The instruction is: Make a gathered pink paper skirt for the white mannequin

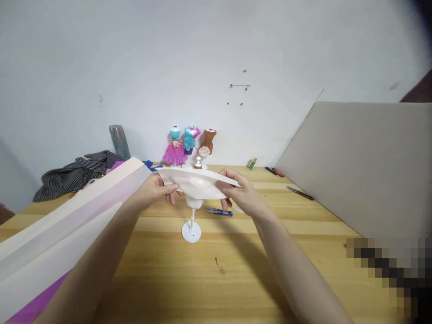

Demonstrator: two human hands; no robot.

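Note:
A small white mannequin stand stands upright on the wooden table. Across the front of its torso lies a piece of white paper-like material, which hides most of the torso. My left hand pinches the left end of this white piece between thumb and fingers. The right end is gripped by my right hand, whose fingers are partly behind it. Blue thread snips lie on the table just behind the stand, below my right hand.
Three dressed mini mannequins stand by the wall. Large pale sheets, striped cloth and a bottle are at left. Scissors, a small green-labelled bottle and a white board are at right.

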